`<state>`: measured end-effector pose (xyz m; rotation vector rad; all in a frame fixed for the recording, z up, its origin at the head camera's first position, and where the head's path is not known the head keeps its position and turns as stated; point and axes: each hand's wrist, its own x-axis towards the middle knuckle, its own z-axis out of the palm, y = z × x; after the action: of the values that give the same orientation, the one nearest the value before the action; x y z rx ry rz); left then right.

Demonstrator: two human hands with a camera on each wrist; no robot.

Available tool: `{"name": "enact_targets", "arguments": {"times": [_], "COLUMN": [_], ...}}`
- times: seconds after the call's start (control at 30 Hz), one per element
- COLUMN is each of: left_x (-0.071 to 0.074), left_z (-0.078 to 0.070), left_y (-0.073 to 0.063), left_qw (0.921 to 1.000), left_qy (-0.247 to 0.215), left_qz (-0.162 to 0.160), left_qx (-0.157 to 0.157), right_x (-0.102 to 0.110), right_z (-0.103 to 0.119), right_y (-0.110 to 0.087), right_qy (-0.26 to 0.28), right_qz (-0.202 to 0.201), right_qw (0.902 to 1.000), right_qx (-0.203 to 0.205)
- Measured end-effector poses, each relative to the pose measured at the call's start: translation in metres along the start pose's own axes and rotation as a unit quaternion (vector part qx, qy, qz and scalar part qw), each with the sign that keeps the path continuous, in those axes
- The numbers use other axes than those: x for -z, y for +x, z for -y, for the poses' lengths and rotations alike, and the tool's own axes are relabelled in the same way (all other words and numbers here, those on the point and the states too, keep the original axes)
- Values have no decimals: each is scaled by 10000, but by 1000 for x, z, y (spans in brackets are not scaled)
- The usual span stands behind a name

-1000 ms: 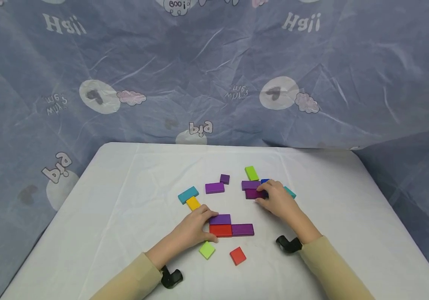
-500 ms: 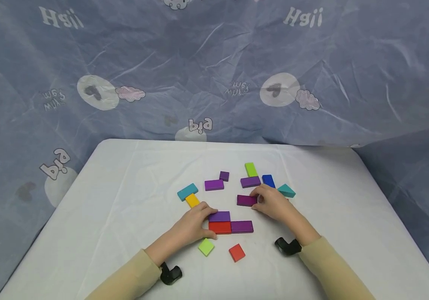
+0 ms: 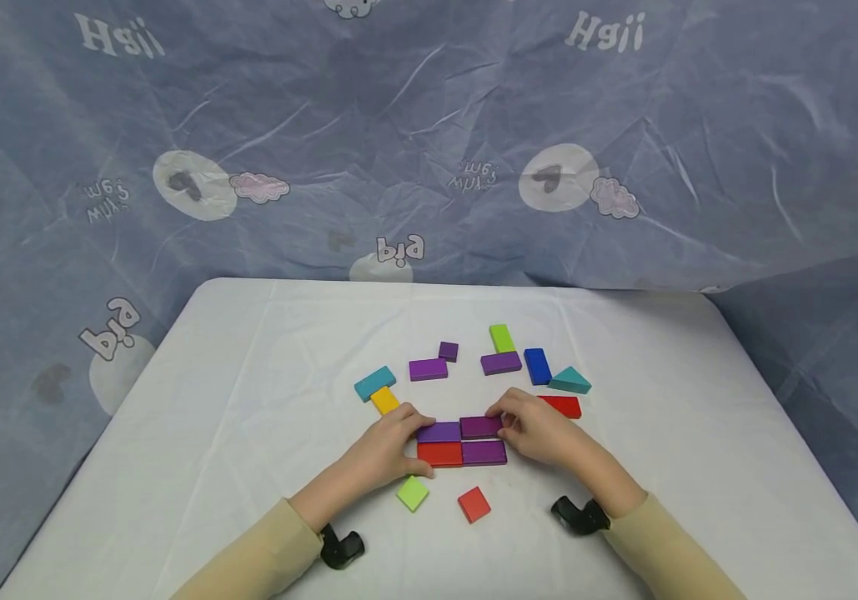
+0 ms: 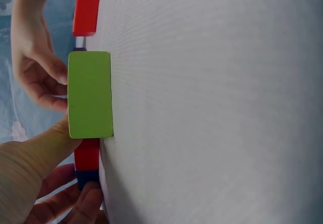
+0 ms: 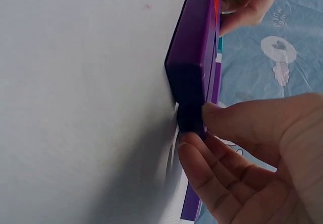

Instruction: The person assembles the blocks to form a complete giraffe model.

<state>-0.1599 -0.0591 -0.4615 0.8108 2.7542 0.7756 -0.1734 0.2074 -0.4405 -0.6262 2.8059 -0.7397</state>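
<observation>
Four-sided group in the head view: a violet block (image 3: 439, 432) lies behind a red block (image 3: 441, 454), and a dark purple block (image 3: 479, 427) lies behind a purple block (image 3: 484, 453). My left hand (image 3: 379, 456) holds the violet and red blocks at their left end, thumb at the front and fingers at the back. From the right, my right hand (image 3: 541, 429) pinches the end of the dark purple block, lined up beside the violet one. The right wrist view shows thumb and fingertips (image 5: 194, 156) at that block's end.
A lime square (image 3: 413, 494) and a red square (image 3: 474, 505) lie in front. Behind are a yellow block (image 3: 384, 401), a teal block (image 3: 374, 383), purple blocks (image 3: 429, 370), a blue block (image 3: 537, 367) and a teal triangle (image 3: 570, 381). Another red block (image 3: 562, 407) lies right.
My right hand has drawn the dark purple block from the back group forward and left, to beside the violet block. My left hand stays at the violet and red blocks.
</observation>
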Motion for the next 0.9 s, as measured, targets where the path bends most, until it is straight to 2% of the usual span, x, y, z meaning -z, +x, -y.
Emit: {"name": "enact_targets", "arguments": {"times": [0.2,0.43,0.7,0.9], "left_x": [1,0,1,2], "left_z": [-1,-3,-4,-5], "left_y": [-1,-1,0,-1], "left_qw": [10000,10000,9998,9995], "left_qy": [-11,79,197,280], "left_qz": [-27,45,59,58], "left_qx": [-2,-11,-50,-107], "right_x": [0,-6,-19,-21], "right_z": [5,10,14,16], "right_y": [-7,-17,-19,-19], "right_qy": [59,-140,-576,-623], "right_qz": [68,383,-54,-118], "right_qw": [9999,9991,9983,9980], "right_qx": [93,65,111,12]}}
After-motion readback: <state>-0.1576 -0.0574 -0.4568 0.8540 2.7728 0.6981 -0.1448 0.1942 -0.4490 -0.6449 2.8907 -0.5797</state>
